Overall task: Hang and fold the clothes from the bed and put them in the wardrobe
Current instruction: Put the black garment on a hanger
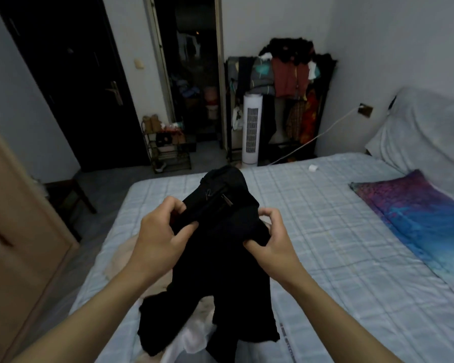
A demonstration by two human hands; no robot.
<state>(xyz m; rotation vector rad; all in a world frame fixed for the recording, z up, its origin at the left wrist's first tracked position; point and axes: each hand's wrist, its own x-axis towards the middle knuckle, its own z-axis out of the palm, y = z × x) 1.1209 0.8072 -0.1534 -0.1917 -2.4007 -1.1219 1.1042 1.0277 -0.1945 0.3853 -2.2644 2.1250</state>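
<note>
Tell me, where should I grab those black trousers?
Grab the black trousers at the top end by the zip, one hand from each side, as the left hand and right hand grip now. The legs dangle below toward the bed, so they would probably hang straight.

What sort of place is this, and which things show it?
Most likely a home bedroom: a bed with a checked sheet, a loaded clothes rack, and a shoe rack beside a dark door.

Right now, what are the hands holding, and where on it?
A black garment: the left hand and right hand grip its zippered upper part, one at each side.
</note>
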